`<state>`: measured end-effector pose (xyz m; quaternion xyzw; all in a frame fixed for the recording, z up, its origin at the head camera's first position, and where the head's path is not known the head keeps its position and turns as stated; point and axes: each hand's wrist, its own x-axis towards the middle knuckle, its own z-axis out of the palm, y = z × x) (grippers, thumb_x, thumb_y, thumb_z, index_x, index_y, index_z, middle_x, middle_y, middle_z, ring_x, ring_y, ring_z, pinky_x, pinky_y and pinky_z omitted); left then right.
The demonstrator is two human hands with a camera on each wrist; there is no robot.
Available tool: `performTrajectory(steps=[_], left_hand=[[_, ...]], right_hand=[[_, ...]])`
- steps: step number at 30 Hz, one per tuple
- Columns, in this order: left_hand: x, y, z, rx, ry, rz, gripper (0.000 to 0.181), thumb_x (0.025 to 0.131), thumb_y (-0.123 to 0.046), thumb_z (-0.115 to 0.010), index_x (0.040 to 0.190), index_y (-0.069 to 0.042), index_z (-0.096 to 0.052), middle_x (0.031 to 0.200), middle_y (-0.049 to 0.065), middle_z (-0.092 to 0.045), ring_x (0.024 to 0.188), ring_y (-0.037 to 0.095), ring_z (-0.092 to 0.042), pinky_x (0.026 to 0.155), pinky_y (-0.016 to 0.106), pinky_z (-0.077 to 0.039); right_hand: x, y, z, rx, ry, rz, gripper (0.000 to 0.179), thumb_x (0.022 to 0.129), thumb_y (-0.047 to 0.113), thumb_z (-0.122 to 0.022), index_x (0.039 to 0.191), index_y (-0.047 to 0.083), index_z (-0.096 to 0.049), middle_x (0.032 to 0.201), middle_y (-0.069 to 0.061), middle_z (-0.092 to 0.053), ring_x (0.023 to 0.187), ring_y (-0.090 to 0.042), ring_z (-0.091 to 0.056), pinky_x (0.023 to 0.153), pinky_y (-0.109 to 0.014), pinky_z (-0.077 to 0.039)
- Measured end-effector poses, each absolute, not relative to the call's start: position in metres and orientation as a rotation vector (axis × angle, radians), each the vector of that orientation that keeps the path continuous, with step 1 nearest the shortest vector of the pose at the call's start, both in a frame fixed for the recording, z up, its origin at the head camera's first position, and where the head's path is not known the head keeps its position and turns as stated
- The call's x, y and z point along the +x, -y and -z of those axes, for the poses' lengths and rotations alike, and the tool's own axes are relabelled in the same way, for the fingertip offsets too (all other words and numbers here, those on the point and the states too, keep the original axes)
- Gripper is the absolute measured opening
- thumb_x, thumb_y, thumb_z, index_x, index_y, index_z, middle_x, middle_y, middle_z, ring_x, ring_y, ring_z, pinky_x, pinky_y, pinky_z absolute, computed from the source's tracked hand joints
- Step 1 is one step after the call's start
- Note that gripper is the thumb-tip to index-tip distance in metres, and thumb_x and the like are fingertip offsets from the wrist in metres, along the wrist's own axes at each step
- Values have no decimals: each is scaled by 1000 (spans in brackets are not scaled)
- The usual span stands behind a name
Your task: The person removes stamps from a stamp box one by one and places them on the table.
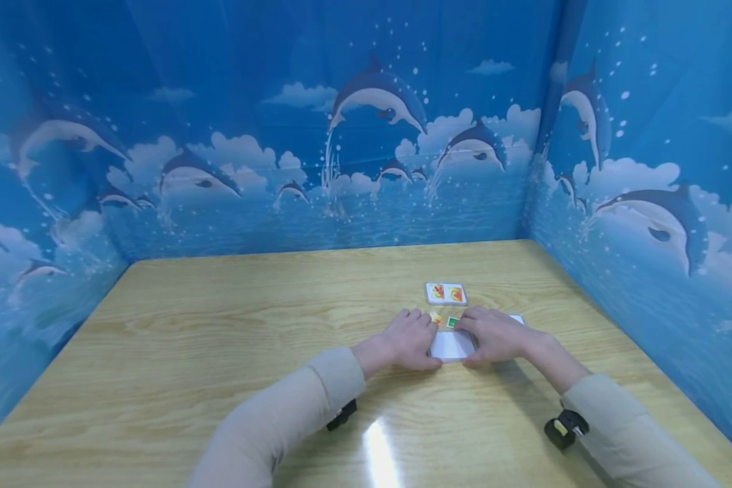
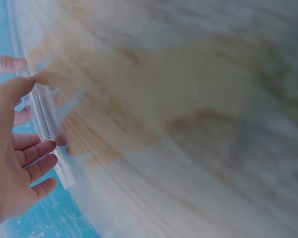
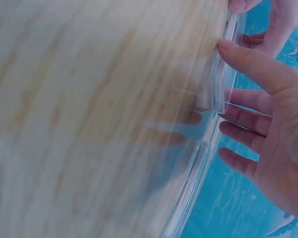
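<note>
Between the two hands, low at the tabletop, lies a flat clear plastic case (image 1: 453,346) with a white upper face. My left hand (image 1: 407,339) grips its left side, thumb at the near corner and fingers toward the far one. The right hand (image 1: 497,335) holds the opposite side in the same way. Just past the white face, a small green picture (image 1: 453,322) and an orange one show between the fingertips. In the right wrist view the case's transparent edge (image 3: 219,84) runs between thumb and fingers.
Beyond the hands lies another flat case (image 1: 446,293) with two orange-red pictures. A white-topped piece (image 1: 517,318) is partly hidden behind the right hand. The wooden table (image 1: 219,325) meets blue dolphin-print curtains (image 1: 250,169) at the back and sides.
</note>
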<state>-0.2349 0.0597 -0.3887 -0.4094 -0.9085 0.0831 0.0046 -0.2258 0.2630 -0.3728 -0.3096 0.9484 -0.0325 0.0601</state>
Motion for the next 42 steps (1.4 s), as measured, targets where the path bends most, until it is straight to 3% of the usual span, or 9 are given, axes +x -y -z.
performTrajectory(steps=[18,34,42], left_hand=[[-234,-57,389,-1319,2857,-245,66,87,-63,-42,124,-9,-52,107,2,-52,94,13,-44,85,28,-37],[-237,-57,388,-1309,2861,-179,63,84,-64,-48,118,-11,-56,106,1,-51,91,13,-42,82,27,-37],[-249,-55,379,-1169,2929,-52,59,87,-61,-47,117,-12,-55,113,2,-55,104,17,-47,94,35,-36]], right_hand=[[-224,-262,373,-961,-2895,62,61,72,46,-73,117,8,-61,113,-9,-54,104,-26,-50,87,-46,-41],[-225,-264,374,-947,-2883,90,63,73,50,-72,117,7,-60,113,-10,-55,105,-28,-50,88,-46,-42],[-228,-269,369,-1041,-2931,150,55,76,42,-72,114,3,-61,111,-11,-57,101,-28,-54,85,-45,-44]])
